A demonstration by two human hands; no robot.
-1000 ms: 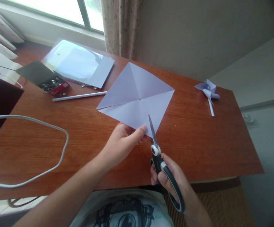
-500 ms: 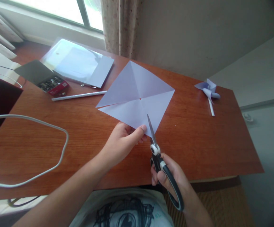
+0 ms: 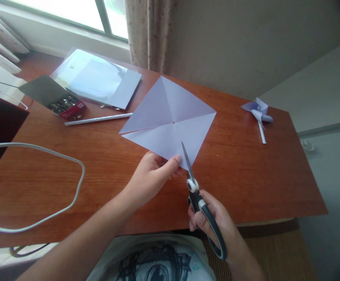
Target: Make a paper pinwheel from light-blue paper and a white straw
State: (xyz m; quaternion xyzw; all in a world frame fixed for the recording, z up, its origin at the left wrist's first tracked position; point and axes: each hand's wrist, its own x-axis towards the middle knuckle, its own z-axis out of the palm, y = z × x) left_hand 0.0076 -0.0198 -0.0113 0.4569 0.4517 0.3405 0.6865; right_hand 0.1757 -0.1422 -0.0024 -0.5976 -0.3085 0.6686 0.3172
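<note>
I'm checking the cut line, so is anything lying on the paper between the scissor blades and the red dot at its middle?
Nothing visible. The scissors in the right hand enter the paper square at its near corner, beside the left hand. The crease from there to the red centre mark is bare.

My reddish wooden tabletop [image 3: 246, 183] stands against a plain beige wall [image 3: 246, 39]. Daylight comes in through the window [image 3: 70, 9] past its far left corner, a patterned curtain [image 3: 148, 33] hanging beside it.
</note>
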